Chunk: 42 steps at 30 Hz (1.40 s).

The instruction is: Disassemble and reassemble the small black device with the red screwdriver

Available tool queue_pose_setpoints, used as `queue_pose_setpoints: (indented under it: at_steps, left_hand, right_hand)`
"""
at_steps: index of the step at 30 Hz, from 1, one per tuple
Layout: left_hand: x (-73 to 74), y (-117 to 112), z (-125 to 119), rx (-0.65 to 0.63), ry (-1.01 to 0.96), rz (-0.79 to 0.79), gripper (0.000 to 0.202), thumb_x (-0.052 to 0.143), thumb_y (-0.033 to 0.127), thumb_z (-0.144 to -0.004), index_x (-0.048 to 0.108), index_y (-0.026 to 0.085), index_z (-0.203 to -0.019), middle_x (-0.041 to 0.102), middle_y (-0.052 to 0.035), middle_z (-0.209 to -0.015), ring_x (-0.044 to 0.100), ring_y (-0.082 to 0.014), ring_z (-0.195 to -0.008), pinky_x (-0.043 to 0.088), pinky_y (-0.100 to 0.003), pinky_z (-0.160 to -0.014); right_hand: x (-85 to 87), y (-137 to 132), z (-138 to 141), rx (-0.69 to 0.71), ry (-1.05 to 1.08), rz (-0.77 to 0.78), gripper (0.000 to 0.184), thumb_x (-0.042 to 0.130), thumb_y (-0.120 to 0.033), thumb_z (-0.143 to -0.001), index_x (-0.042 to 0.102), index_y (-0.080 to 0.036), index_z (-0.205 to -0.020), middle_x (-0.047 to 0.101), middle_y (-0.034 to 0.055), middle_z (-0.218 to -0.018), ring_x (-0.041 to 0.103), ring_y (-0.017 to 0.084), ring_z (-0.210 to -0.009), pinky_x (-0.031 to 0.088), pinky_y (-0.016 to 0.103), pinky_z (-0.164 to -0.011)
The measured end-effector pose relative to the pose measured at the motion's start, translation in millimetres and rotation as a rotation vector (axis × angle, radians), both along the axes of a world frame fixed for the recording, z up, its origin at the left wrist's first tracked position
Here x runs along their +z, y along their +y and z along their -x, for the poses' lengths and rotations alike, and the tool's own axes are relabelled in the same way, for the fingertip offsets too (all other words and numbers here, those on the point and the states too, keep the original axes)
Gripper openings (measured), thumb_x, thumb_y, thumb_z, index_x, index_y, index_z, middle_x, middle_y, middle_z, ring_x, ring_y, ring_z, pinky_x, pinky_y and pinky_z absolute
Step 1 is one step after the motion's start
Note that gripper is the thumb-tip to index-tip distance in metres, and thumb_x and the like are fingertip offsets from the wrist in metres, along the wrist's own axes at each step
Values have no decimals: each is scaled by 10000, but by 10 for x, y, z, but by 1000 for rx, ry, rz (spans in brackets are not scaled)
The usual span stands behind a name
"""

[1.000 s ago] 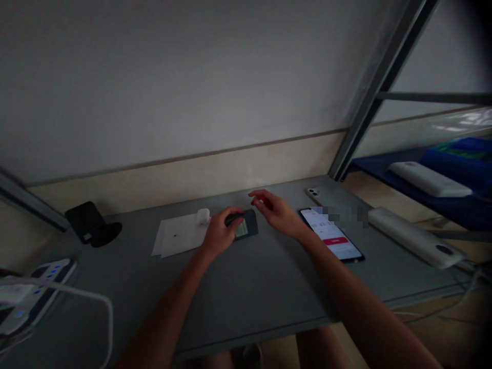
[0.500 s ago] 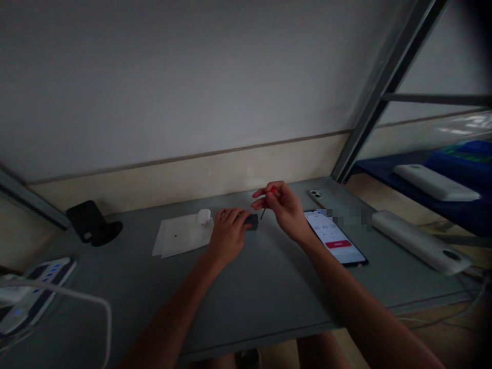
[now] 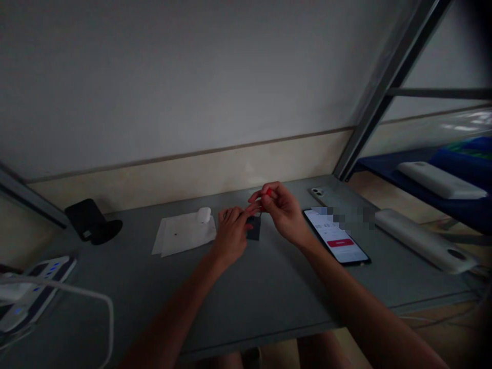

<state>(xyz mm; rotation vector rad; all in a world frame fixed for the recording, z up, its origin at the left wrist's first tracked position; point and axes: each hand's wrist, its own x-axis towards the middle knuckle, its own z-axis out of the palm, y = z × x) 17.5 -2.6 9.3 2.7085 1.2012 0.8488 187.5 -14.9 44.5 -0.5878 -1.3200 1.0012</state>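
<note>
My left hand (image 3: 231,231) rests on a small dark grey block (image 3: 253,233), its fingers curled over the top and side; much of the block is hidden under them. My right hand (image 3: 285,214) pinches the red handle of a small screwdriver (image 3: 268,192) just to the right. The screwdriver's thin shaft points down at the block's far right corner; whether its tip touches cannot be told. Left of my left hand lie white paper sheets (image 3: 188,240), with a small dark speck and a white earbud case (image 3: 203,215) on them.
A lit smartphone (image 3: 338,238) lies right of my right forearm, another phone (image 3: 317,193) behind it. A pale oblong device (image 3: 423,241) sits farther right. At left are a black stand (image 3: 90,220), a power strip (image 3: 46,282) and a white cable (image 3: 88,293). A wall closes the back.
The dark block has turned and shows more of its face below my left fingers. My right hand has come slightly left with the screwdriver, its shaft now over the block.
</note>
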Motion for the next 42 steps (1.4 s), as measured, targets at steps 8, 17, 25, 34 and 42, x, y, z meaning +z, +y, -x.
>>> queue_pose_setpoints:
  at_steps: [8, 17, 25, 34, 42]
  left_hand:
    - [3, -21, -9, -21, -3, 5, 382, 510, 81, -929, 576, 228, -1275, 604, -85, -1165, 522, -262, -1152, 347, -452, -1022]
    - [26, -85, -23, -8, -88, 8, 315, 526, 165, -957, 644, 289, -1222, 624, -55, -1120, 543, -238, -1123, 324, -456, -1039]
    - [50, -94, -66, 14, -241, 96, 166, 572, 176, -940, 696, 271, -996, 684, -23, -1062, 584, -230, -1084, 320, -448, -1047]
    - [1, -75, -88, 32, -240, 84, 208, 552, 140, -932, 684, 265, -1032, 670, -28, -1094, 573, -235, -1088, 350, -446, -1021]
    - [57, -103, -107, 39, -240, 101, 194, 558, 120, -916, 672, 258, -991, 666, -25, -1039, 579, -236, -1068, 333, -454, -1028]
  right_hand:
    - [-18, -24, 9, -67, -100, -20, 240, 613, -455, -951, 543, -234, -1014, 668, 42, -973, 671, 149, -773, 569, 310, -723]
    - [10, -67, -65, -141, -277, -148, 249, 501, -357, -1015, 687, -259, -1148, 646, 48, -938, 615, 179, -841, 522, 337, -756]
    - [50, -93, -74, -162, -262, -140, 205, 521, -269, -989, 705, -241, -1076, 673, 39, -892, 627, 178, -787, 525, 353, -743]
    - [101, -148, -15, -249, -346, -204, 184, 548, -249, -967, 731, -234, -954, 671, 44, -862, 621, 186, -782, 515, 348, -733]
    - [121, -144, -31, -333, -353, -225, 122, 613, -251, -929, 729, -252, -967, 666, 61, -1001, 635, 202, -884, 534, 361, -805]
